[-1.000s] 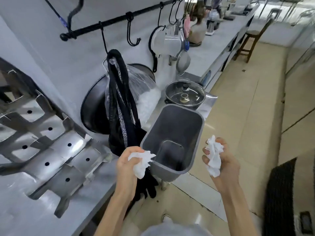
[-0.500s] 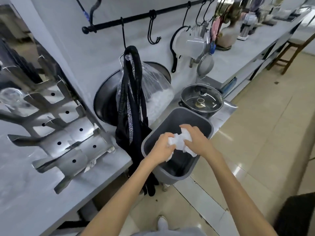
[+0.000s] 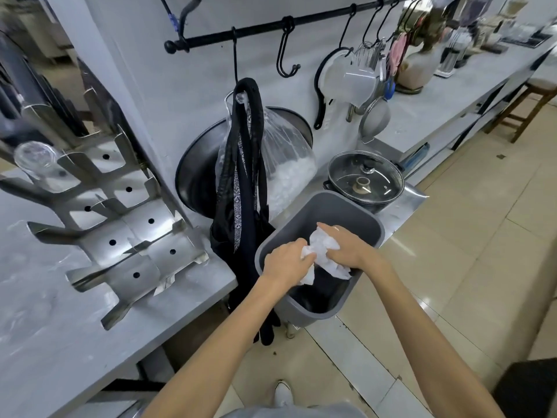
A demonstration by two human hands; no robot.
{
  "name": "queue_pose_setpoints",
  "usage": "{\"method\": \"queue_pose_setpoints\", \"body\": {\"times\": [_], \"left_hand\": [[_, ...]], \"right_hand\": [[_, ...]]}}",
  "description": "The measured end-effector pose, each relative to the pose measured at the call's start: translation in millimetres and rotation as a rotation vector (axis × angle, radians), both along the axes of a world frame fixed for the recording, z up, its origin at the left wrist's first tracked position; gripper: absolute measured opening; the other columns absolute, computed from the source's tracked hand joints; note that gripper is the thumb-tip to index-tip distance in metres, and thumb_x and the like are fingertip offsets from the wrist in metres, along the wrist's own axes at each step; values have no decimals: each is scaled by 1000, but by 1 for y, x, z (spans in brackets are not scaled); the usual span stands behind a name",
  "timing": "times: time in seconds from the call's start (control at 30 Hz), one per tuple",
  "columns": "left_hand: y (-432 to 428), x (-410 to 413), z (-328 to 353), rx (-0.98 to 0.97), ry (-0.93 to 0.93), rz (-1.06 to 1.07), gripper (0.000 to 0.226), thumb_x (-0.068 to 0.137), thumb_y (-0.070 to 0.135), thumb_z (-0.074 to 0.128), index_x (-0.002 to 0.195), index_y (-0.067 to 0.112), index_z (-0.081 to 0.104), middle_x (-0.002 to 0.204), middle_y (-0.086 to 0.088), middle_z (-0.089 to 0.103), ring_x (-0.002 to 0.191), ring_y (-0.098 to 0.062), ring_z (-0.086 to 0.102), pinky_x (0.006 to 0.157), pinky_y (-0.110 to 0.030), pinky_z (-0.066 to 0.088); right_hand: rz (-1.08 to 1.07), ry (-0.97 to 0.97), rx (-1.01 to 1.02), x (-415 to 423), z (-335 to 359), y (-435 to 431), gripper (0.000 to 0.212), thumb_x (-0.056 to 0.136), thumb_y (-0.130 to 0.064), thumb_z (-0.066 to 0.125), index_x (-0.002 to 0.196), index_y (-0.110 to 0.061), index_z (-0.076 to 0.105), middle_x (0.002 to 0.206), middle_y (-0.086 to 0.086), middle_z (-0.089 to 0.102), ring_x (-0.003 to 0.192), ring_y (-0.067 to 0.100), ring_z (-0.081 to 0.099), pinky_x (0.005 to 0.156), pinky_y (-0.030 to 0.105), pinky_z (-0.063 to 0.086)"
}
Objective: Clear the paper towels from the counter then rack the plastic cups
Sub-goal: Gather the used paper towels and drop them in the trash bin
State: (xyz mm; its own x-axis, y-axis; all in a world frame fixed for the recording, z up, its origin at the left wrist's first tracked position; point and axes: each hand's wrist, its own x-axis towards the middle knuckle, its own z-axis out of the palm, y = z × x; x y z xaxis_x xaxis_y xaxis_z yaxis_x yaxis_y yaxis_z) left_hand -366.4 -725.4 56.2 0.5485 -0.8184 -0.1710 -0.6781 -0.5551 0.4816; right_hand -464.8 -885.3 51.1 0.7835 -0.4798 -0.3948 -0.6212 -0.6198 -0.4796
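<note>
Crumpled white paper towels point(image 3: 324, 254), held over the open grey plastic bin point(image 3: 366, 220).
Left hand point(image 3: 284, 262) and right hand point(image 3: 351, 247): fingers curled tight on the wad between them, just beside the grey counter point(image 3: 75, 327) edge.

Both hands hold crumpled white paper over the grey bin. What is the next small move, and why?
Probably open both hands and let go: the left hand and right hand grip the crumpled white paper towels directly above the open grey plastic bin, so they should fall inside.
</note>
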Motion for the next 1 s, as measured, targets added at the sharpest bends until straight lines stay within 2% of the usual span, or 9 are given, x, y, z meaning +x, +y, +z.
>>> {"method": "queue_pose_setpoints", "body": {"times": [0.2, 0.27, 0.37, 0.43, 0.57, 0.7, 0.83, 0.93, 1.0], "left_hand": [[1, -2, 0, -51, -93, 40, 49, 100, 54, 37, 113, 15, 65, 109, -10, 72, 110, -35, 58, 73, -41, 45], [1, 2, 3, -33, -36, 33, 48, 98, 55, 38, 119, 22, 66, 122, -7, 67, 121, -35, 53, 83, -44, 48], [6, 5, 7, 43, 50, -14, 55, 97, 60, 37, 146, 37, 47, 151, -6, 47, 139, -34, 39, 101, -50, 42], [14, 7, 10, -12, 45, 10, 53, 99, 59, 37, 146, 37, 47, 153, -5, 47, 141, -30, 40, 106, -48, 40], [46, 14, 27, -252, 28, 158, 36, 101, 51, 39, 111, 31, 67, 110, 4, 65, 102, -20, 62, 80, -39, 51], [107, 27, 38, -400, 35, 277, 42, 103, 44, 41, 68, 21, 44, 66, 5, 46, 60, -13, 48, 55, -30, 34], [190, 39, 43, -407, 53, 399, 48, 103, 38, 42, 58, 26, 32, 51, 5, 35, 49, -11, 35, 50, -28, 26], [257, 48, 36, -349, 60, 552, 51, 100, 32, 47, 52, 25, 31, 50, 5, 43, 48, -13, 37, 49, -30, 27], [300, 52, 28, -287, 98, 677, 53, 98, 31, 51, 50, 22, 32, 46, 1, 39, 46, -14, 35, 49, -31, 29]], "right_hand": [[-75, -57, -142, 2, 8, -2, 49, 101, -25, 38, 148, -37, 43, 152, 5, 47, 132, 31, 48, 101, 42, 43], [-94, -79, -172, 2, 14, -2, 51, 99, -29, 40, 150, -38, 40, 152, 6, 47, 132, 32, 49, 101, 44, 45], [-111, -69, -168, 0, 22, 2, 55, 99, -38, 46, 153, -36, 36, 156, 7, 41, 136, 32, 45, 105, 48, 42], [-123, -91, -203, -3, 27, 10, 52, 100, -39, 48, 150, -32, 42, 153, 7, 43, 134, 32, 47, 104, 47, 44], [-165, -312, -255, -2, 45, 40, 33, 101, -34, 50, 129, -27, 64, 133, -2, 64, 118, 20, 60, 91, 32, 46], [-203, -584, 21, 5, 71, 95, 22, 99, -27, 50, 96, -28, 72, 96, -13, 74, 95, 11, 68, 85, 31, 55], [-123, -647, 163, 23, 78, 162, 24, 97, -19, 51, 79, -26, 66, 78, -8, 69, 74, 13, 66, 68, 26, 52], [-53, -554, 272, 39, 64, 219, 28, 96, -16, 50, 70, -26, 54, 58, -10, 53, 48, 6, 43, 50, 19, 36], [0, -450, 307, 45, 48, 257, 30, 96, -17, 49, 67, -25, 47, 55, -9, 45, 47, 6, 36, 49, 22, 32]]}}
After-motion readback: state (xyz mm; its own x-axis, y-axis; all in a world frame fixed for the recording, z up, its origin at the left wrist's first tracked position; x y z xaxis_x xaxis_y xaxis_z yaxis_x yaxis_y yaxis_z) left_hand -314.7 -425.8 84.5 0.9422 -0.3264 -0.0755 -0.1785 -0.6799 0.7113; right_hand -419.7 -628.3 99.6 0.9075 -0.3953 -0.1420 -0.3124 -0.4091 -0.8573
